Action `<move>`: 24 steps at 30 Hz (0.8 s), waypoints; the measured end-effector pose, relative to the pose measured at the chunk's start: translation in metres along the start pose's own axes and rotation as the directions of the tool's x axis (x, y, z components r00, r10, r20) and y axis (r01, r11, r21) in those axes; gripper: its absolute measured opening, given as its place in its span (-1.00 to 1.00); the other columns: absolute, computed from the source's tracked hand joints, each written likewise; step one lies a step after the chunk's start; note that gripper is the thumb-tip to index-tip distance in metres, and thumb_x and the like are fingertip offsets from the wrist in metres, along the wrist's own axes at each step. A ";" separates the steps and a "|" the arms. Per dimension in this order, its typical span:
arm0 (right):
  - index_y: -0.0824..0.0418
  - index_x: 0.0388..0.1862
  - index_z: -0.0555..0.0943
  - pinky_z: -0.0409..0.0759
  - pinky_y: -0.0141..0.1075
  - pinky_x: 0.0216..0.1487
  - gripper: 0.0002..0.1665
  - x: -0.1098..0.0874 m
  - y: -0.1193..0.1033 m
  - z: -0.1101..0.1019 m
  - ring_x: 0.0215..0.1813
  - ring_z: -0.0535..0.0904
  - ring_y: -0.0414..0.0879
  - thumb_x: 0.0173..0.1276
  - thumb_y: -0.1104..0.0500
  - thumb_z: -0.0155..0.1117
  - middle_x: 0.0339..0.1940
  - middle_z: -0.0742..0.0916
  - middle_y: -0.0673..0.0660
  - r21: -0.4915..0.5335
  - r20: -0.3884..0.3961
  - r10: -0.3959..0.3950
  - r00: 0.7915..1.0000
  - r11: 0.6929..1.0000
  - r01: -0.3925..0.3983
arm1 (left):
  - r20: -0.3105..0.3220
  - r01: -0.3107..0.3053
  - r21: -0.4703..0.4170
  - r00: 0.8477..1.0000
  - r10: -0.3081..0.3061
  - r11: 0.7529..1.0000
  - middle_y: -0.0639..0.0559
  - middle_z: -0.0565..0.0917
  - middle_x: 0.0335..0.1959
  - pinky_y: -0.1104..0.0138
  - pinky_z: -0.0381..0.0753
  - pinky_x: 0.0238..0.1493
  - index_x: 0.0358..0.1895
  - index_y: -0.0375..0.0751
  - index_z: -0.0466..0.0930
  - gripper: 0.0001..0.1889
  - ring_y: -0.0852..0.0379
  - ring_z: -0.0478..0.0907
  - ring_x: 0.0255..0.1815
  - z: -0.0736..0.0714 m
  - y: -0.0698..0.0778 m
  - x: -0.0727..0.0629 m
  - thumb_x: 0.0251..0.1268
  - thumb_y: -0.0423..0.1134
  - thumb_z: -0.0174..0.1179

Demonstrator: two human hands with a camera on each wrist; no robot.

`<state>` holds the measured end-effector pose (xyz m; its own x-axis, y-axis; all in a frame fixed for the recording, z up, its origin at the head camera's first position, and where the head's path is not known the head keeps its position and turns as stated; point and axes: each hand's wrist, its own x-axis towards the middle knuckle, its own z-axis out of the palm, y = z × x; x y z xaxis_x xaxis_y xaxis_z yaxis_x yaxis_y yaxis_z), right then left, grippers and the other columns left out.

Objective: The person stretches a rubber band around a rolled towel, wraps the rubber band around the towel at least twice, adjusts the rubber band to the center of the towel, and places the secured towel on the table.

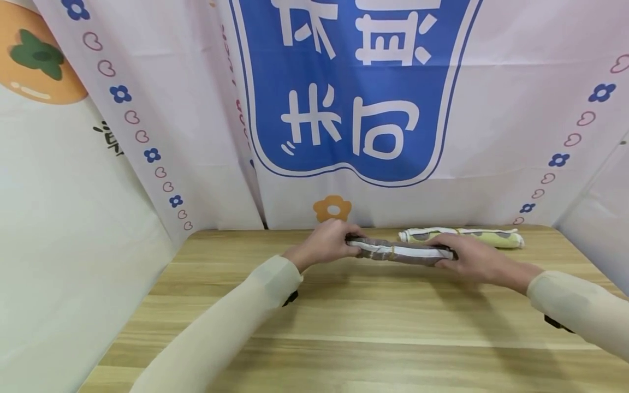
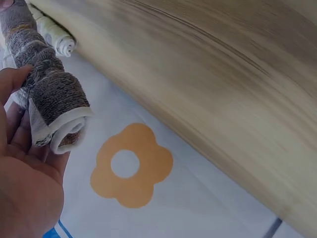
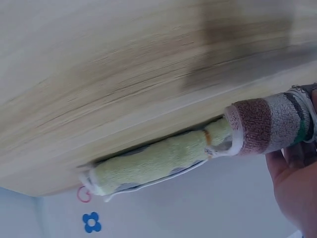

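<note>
A rolled grey-brown towel [image 1: 415,253] with a white edge and a thin band around its middle is stretched between both hands at the back of the table. My left hand [image 1: 329,241] grips its left end, thumb on one side and fingers beneath, as the left wrist view shows. On the other end, my right hand [image 1: 474,258] holds the roll, whose brown, grey and green stripes show in the right wrist view. Behind the right hand lies a second rolled towel [image 1: 498,239], light green with grey patches and a white edge, partly covered by that hand in the head view.
The wooden table [image 1: 344,327] runs back to a printed cloth [image 1: 491,136] hanging behind it, with blue and orange designs. A white wall covering [image 1: 59,245] stands along the left side. The green roll lies along the table's back edge.
</note>
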<state>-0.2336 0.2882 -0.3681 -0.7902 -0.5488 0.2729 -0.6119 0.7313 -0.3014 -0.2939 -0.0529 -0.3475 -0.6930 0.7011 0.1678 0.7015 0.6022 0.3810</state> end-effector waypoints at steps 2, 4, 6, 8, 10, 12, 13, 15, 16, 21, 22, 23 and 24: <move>0.16 0.10 0.71 0.66 0.00 -0.05 -0.56 -0.002 0.004 -0.002 -0.11 0.65 -0.11 0.25 0.29 0.62 -0.10 0.77 -0.05 -0.015 -0.019 -0.015 1.000 1.000 0.014 | -0.006 0.001 -0.006 1.000 -0.001 1.000 0.12 0.82 -0.17 0.39 0.56 -0.28 0.09 -0.06 0.82 -0.76 0.27 0.60 -0.35 0.002 0.002 0.004 0.41 -0.22 0.45; 0.14 0.06 0.72 0.66 -0.01 -0.08 -0.56 -0.005 0.008 -0.004 -0.13 0.64 -0.13 0.22 0.30 0.64 -0.13 0.76 -0.09 -0.038 -0.034 -0.029 0.999 0.999 0.028 | -0.005 0.002 -0.014 1.000 -0.002 1.000 0.13 0.82 -0.17 0.39 0.54 -0.30 0.09 -0.05 0.82 -0.76 0.28 0.60 -0.36 0.005 0.004 0.007 0.42 -0.21 0.44; 0.13 0.05 0.71 0.67 -0.01 -0.08 -0.56 -0.007 0.012 -0.005 -0.14 0.64 -0.14 0.21 0.31 0.65 -0.14 0.75 -0.10 -0.045 -0.037 -0.035 0.999 0.998 0.034 | 0.001 0.009 -0.024 1.000 -0.009 1.000 0.14 0.82 -0.17 0.41 0.54 -0.32 0.09 -0.04 0.82 -0.76 0.29 0.60 -0.37 0.008 0.006 0.010 0.43 -0.20 0.43; 0.13 0.05 0.71 0.67 0.00 -0.08 -0.55 -0.010 0.015 -0.006 -0.13 0.64 -0.12 0.20 0.32 0.65 -0.14 0.75 -0.08 -0.052 -0.039 -0.038 0.998 0.998 0.036 | 0.005 0.018 -0.037 1.000 -0.017 0.999 0.14 0.82 -0.16 0.42 0.54 -0.31 0.10 -0.05 0.82 -0.76 0.30 0.61 -0.36 0.012 0.007 0.012 0.43 -0.20 0.43; 0.15 0.07 0.71 0.68 0.02 -0.06 -0.53 -0.011 0.018 -0.006 -0.12 0.66 -0.09 0.19 0.33 0.65 -0.11 0.77 -0.04 -0.059 -0.044 -0.040 0.998 0.998 0.038 | 0.005 0.030 -0.052 1.000 -0.029 0.998 0.13 0.82 -0.14 0.42 0.56 -0.29 0.10 -0.06 0.82 -0.76 0.32 0.61 -0.34 0.016 0.008 0.014 0.43 -0.20 0.43; 0.19 0.10 0.72 0.69 0.04 -0.06 -0.50 -0.012 0.022 -0.007 -0.10 0.68 -0.05 0.18 0.34 0.66 -0.08 0.79 0.03 -0.075 -0.055 -0.045 0.997 0.996 0.041 | 0.003 0.038 -0.065 0.999 -0.038 0.997 0.13 0.82 -0.13 0.43 0.56 -0.26 0.10 -0.07 0.82 -0.75 0.32 0.62 -0.31 0.019 0.010 0.015 0.42 -0.20 0.44; 0.20 0.11 0.72 0.69 0.05 -0.06 -0.49 -0.013 0.024 -0.007 -0.10 0.69 -0.04 0.17 0.34 0.66 -0.07 0.79 0.05 -0.089 -0.062 -0.047 0.997 0.995 0.042 | 0.001 0.040 -0.065 0.999 -0.040 0.997 0.12 0.82 -0.13 0.43 0.56 -0.25 0.10 -0.08 0.82 -0.76 0.32 0.61 -0.31 0.021 0.010 0.016 0.42 -0.20 0.44; 0.23 0.12 0.73 0.69 0.06 -0.07 -0.48 -0.014 0.027 -0.008 -0.09 0.70 0.00 0.15 0.35 0.66 -0.06 0.80 0.09 -0.111 -0.075 -0.054 0.996 0.993 0.045 | -0.004 0.037 -0.068 0.999 -0.038 0.997 0.13 0.82 -0.14 0.43 0.56 -0.25 0.09 -0.08 0.82 -0.76 0.32 0.61 -0.31 0.025 0.011 0.020 0.43 -0.19 0.44; 0.23 0.11 0.74 0.69 0.07 -0.08 -0.47 -0.015 0.029 -0.009 -0.09 0.71 0.01 0.14 0.35 0.66 -0.06 0.81 0.10 -0.121 -0.084 -0.057 0.995 0.991 0.047 | -0.007 0.035 -0.065 0.999 -0.036 0.997 0.14 0.82 -0.15 0.43 0.55 -0.26 0.09 -0.08 0.82 -0.76 0.32 0.60 -0.32 0.027 0.012 0.021 0.43 -0.18 0.44; 0.19 0.01 0.75 0.67 0.01 -0.13 -0.52 -0.019 0.039 -0.013 -0.14 0.68 -0.07 0.09 0.37 0.69 -0.14 0.79 0.01 -0.135 -0.120 -0.064 0.991 0.990 0.048 | -0.017 0.019 -0.028 1.000 -0.019 0.999 0.19 0.80 -0.21 0.47 0.50 -0.33 0.07 -0.08 0.82 -0.75 0.33 0.56 -0.39 0.035 0.014 0.032 0.42 -0.13 0.44; 0.18 -0.02 0.75 0.67 -0.01 -0.14 -0.53 -0.020 0.041 -0.013 -0.16 0.67 -0.09 0.08 0.37 0.69 -0.16 0.78 -0.01 -0.135 -0.125 -0.066 0.990 0.990 0.049 | -0.017 0.017 -0.021 1.000 -0.017 1.000 0.20 0.80 -0.22 0.47 0.49 -0.34 0.07 -0.08 0.82 -0.75 0.33 0.55 -0.40 0.037 0.014 0.034 0.41 -0.12 0.44; 0.18 -0.04 0.75 0.67 -0.02 -0.15 -0.54 -0.020 0.043 -0.014 -0.16 0.65 -0.10 0.07 0.37 0.70 -0.17 0.78 -0.03 -0.135 -0.126 -0.063 0.990 0.990 0.046 | -0.019 0.013 -0.017 1.000 -0.013 1.000 0.20 0.80 -0.23 0.47 0.49 -0.34 0.06 -0.08 0.82 -0.75 0.33 0.55 -0.41 0.038 0.015 0.036 0.41 -0.12 0.44; 0.17 -0.05 0.75 0.66 -0.02 -0.15 -0.55 -0.021 0.044 -0.015 -0.17 0.65 -0.11 0.07 0.37 0.70 -0.18 0.77 -0.04 -0.134 -0.125 -0.056 0.991 0.990 0.039 | -0.021 0.009 -0.016 1.000 -0.010 1.000 0.20 0.80 -0.24 0.48 0.49 -0.33 0.06 -0.08 0.82 -0.75 0.33 0.56 -0.41 0.039 0.016 0.038 0.41 -0.12 0.44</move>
<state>-0.2434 0.3379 -0.3736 -0.7444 -0.5339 0.4012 -0.6320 0.7571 -0.1652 -0.3023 -0.0023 -0.3703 -0.7030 0.6873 0.1828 0.6923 0.6023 0.3975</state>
